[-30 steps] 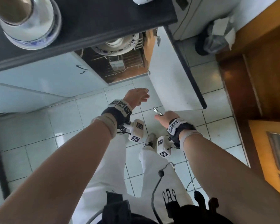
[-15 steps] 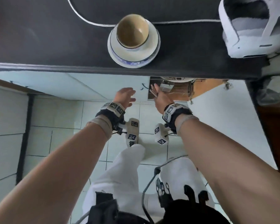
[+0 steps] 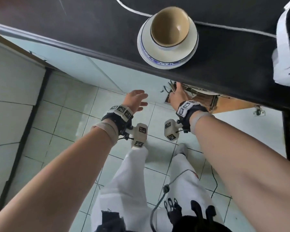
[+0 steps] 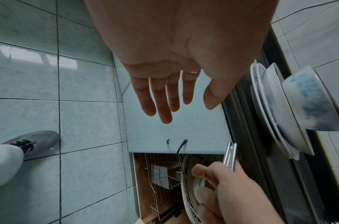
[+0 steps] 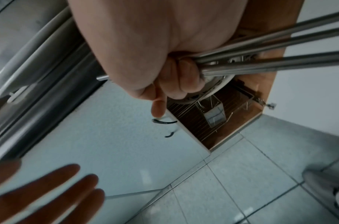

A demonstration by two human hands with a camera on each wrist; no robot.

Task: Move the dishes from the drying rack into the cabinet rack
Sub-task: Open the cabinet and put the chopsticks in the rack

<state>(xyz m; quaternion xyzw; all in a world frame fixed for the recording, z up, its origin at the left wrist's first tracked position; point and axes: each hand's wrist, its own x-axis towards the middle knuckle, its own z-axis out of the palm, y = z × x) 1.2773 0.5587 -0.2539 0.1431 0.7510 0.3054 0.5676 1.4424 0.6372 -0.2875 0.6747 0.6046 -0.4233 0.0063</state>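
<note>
My right hand (image 3: 175, 93) grips a bundle of steel chopsticks (image 5: 270, 50) at the mouth of the open lower cabinet, just under the black counter edge. Their tips (image 4: 230, 154) stick out past my fingers. Inside the cabinet a wire rack (image 4: 161, 174) holds a patterned plate (image 4: 186, 181) on edge, right behind my right hand. My left hand (image 3: 137, 99) hovers with fingers spread and nothing in it, in front of the closed white door (image 4: 174, 133). A tan bowl (image 3: 170, 25) sits on stacked plates (image 3: 167, 61) on the counter above.
The black counter (image 3: 74, 22) overhangs the cabinet opening. A white device (image 3: 288, 47) and a white cable (image 3: 129, 7) lie on it. The open cabinet door (image 3: 238, 131) swings out at the right. My legs and shoes (image 4: 30, 144) stand on the tiled floor.
My right hand has carried the chopsticks up and forward to the cabinet opening under the counter edge. The left hand has kept alongside, still open.
</note>
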